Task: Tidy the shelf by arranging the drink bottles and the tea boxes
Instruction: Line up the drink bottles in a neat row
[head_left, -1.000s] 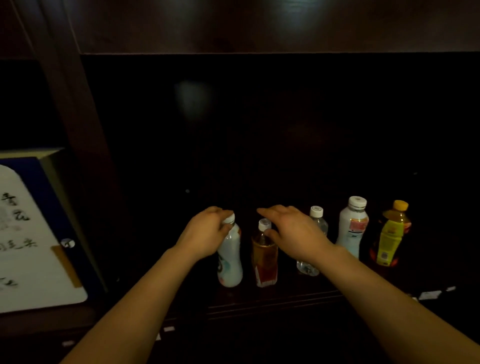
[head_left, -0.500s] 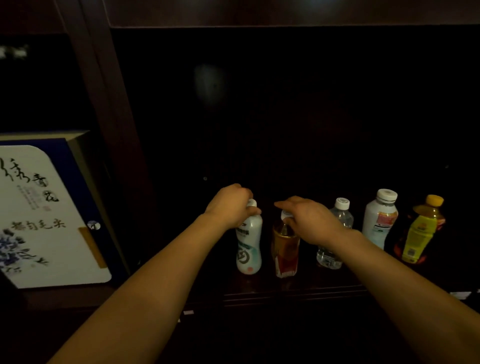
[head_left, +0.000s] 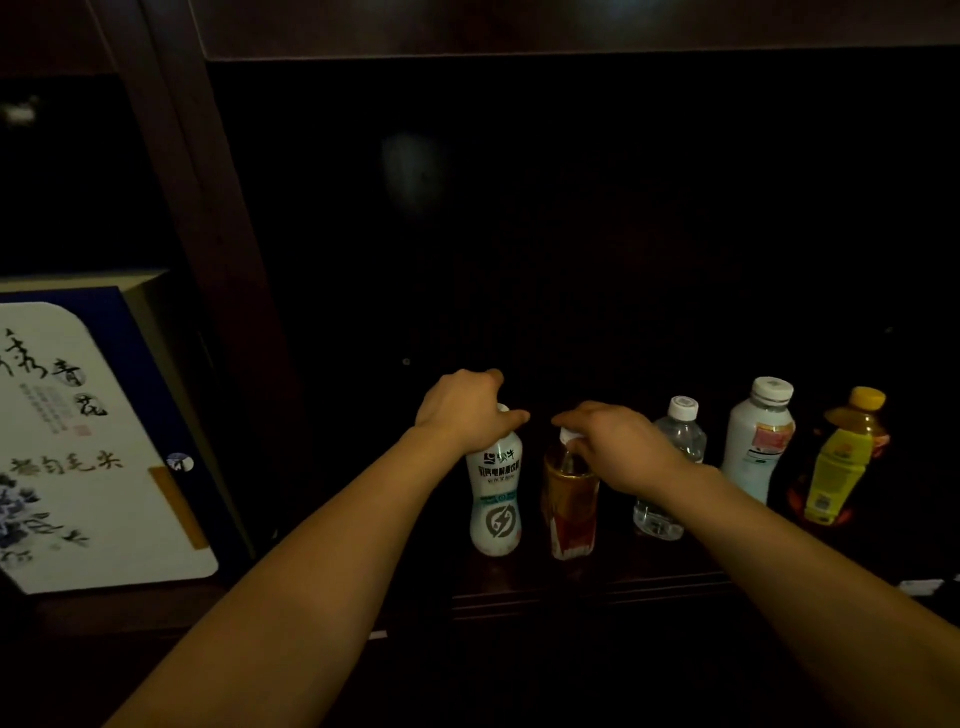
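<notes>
Left hand (head_left: 462, 415) further over waisted bottle (head_left: 496, 499)

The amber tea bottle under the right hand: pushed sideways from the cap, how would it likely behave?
It may tip rather than slide: the amber tea bottle is tall and narrow, and the right hand grips only its cap. It looks nearly full, so probably fairly heavy. The white bottle stands close beside it and could get knocked.

Head camera looks forward and down, near the shelf (head_left: 571, 597).
</notes>
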